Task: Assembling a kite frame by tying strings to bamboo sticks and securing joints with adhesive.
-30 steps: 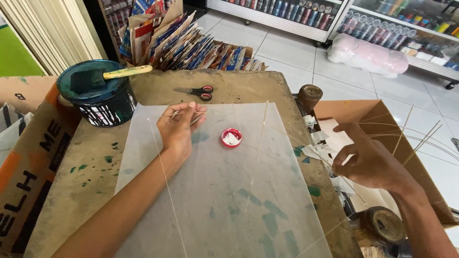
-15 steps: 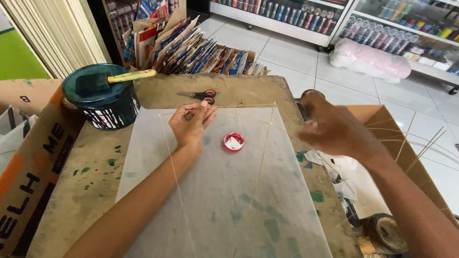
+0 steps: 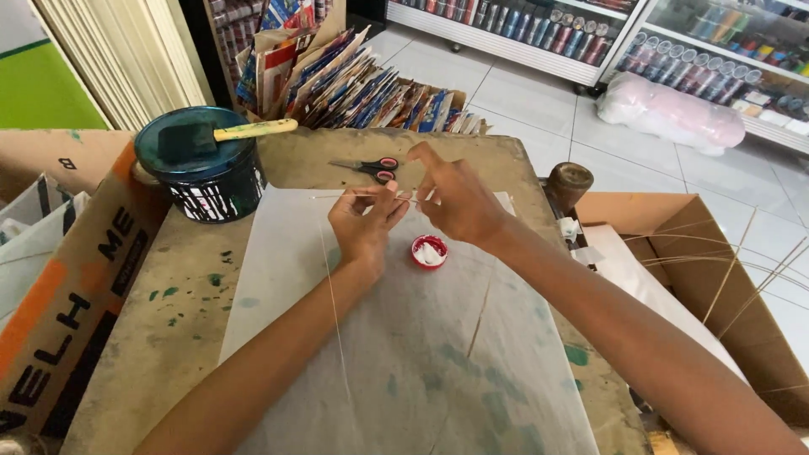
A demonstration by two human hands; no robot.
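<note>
My left hand and my right hand meet over the far part of a white translucent paper sheet. Both pinch a thin pale stick held crosswise at their fingertips. A second long thin stick runs from under my left hand down along the sheet towards me. A small red cap with white glue sits on the sheet just below my right hand. Another short stick lies on the sheet near my right forearm.
Red-handled scissors lie beyond the hands. A dark paint can with a foam brush stands at the back left. A cardboard box with several thin sticks is at the right; a printed cardboard box at the left. Stacked packets stand behind the worn wooden table.
My right hand came in from the box at the right and joined my left hand at the stick. The left hand stayed near the sheet's far edge.
</note>
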